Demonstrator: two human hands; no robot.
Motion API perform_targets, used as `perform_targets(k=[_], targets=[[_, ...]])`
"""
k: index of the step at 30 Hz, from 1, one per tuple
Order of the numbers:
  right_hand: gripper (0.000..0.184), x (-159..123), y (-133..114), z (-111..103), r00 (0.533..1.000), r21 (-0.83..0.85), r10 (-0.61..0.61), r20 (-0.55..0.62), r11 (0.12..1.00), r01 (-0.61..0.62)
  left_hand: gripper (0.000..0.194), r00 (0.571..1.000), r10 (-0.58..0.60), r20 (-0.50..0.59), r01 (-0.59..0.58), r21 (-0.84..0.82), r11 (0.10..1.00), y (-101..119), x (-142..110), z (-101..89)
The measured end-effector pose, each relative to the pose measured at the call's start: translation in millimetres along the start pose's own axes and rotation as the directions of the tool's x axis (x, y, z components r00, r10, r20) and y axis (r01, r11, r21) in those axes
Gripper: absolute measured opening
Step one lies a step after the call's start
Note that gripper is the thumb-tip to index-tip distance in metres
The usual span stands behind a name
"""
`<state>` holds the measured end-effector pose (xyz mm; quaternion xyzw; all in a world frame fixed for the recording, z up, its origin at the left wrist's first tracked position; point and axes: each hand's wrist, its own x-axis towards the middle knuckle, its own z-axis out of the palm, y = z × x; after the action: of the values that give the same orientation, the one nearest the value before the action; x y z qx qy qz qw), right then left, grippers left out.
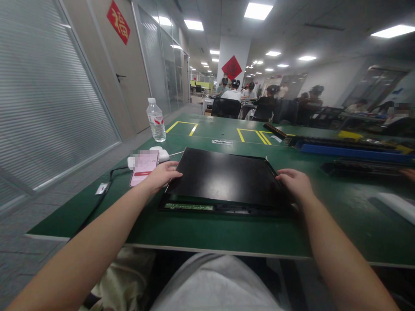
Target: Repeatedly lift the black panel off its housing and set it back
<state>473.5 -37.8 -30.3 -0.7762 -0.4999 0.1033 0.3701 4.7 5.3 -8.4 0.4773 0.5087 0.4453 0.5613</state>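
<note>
A flat black display panel [223, 175] lies tilted over a black frame [253, 209] on the green table. Along the frame's near edge, a green circuit board strip [189, 207] shows at the left. My left hand [164, 175] grips the panel's left edge, its thumb over the top and the other fingers along the side. At the opposite edge, my right hand [296, 183] is closed with thumb and fingertips on the panel; its lower fingers are partly hidden. Beside my left wrist is a phone [145, 166] with a lit screen.
A water bottle [156, 121] stands at the table's far left, near a white charger-like object [158, 153] and a black cable [110, 179]. Dark strips and a blue strip [350, 150] lie on the right. A white bar [397, 206] is nearer. People sit behind.
</note>
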Motion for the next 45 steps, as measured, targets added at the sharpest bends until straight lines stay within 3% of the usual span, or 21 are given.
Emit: perform_targets(k=[10, 16, 21, 33, 45], targets=[[0.03, 4, 8, -2, 0.99, -0.105, 0.113, 0.081, 0.989, -0.105, 0.051, 1.0, -0.007, -0.003, 0.007, -0.019, 1.0, -2, 2, -1.5], [0.027, 3, 3, -1, 0.99, -0.224, 0.068, 0.123, 0.974, -0.039, 0.061, 1.0, 0.012, 0.019, -0.011, -0.072, 0.997, -10, 8, -5.3], [0.024, 4, 6, 1, 0.992, -0.25, 0.028, 0.125, 0.968, 0.004, 0.057, 1.0, -0.005, 0.019, 0.007, -0.095, 0.995, -10, 8, -5.1], [0.04, 7, 19, 7, 0.962, -0.052, 0.166, 0.216, 0.986, -0.159, 0.06, 0.999, 0.035, 0.004, -0.035, -0.067, 0.997, -13, 9, -5.3], [0.038, 10, 23, 7, 0.969, 0.005, 0.143, 0.203, 0.989, -0.147, 0.063, 0.984, 0.18, -0.006, -0.181, -0.028, 0.983, -11, 6, -4.0]])
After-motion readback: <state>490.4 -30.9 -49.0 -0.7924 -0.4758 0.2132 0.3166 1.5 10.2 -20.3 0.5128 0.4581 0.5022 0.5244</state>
